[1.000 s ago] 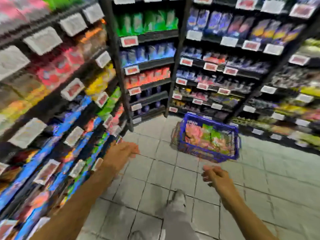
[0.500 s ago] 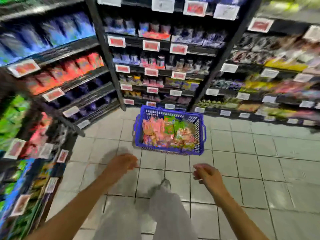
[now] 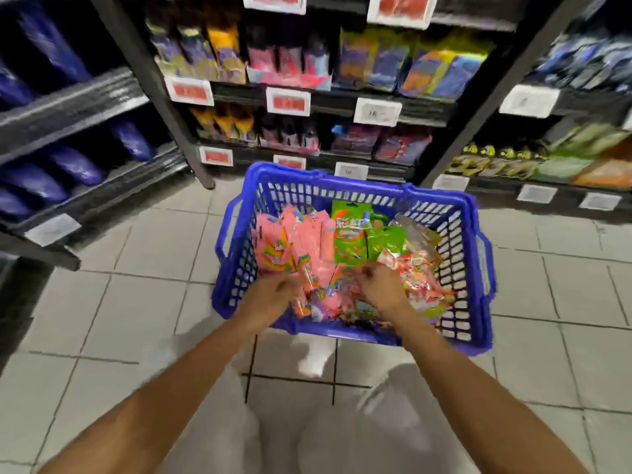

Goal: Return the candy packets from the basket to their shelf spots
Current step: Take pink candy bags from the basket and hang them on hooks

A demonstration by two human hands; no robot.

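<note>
The blue basket [image 3: 352, 331] sits on the tiled floor [image 3: 102, 313] in front of the shelves [image 3: 328, 97], and it holds a full heap of candy packets, so I judge the task to be at an early or middle stage: most of the returning is left, and how many packets already went back cannot be read from this view. Both hands are down inside the basket. The left hand [image 3: 270, 295] lies among the pink packets [image 3: 307, 241] at the near left; its fingers look curled into the heap, but motion blur hides whether they grip one. The right hand [image 3: 379, 285] is over the red-and-white packets [image 3: 420, 268] near the centre; fingers bent, grip likewise not resolvable. No packet is lifted clear of the pile. Materials: basket is rigid moulded plastic with a lattice of rectangular slots in the walls, a thick rolled rim and handle cut-outs at the short ends. The packets are flat, glossy film pouches, thin and crinkly, likely slippery against each other; the green packets [image 3: 352, 234] stand upright against the far side with hang-tab tops. Shelves are dark metal with white and red price tags [image 3: 288, 102] along the front edges, stocked with similar glossy pouches. Floor tiles are pale, smooth, with dark grout.
</note>
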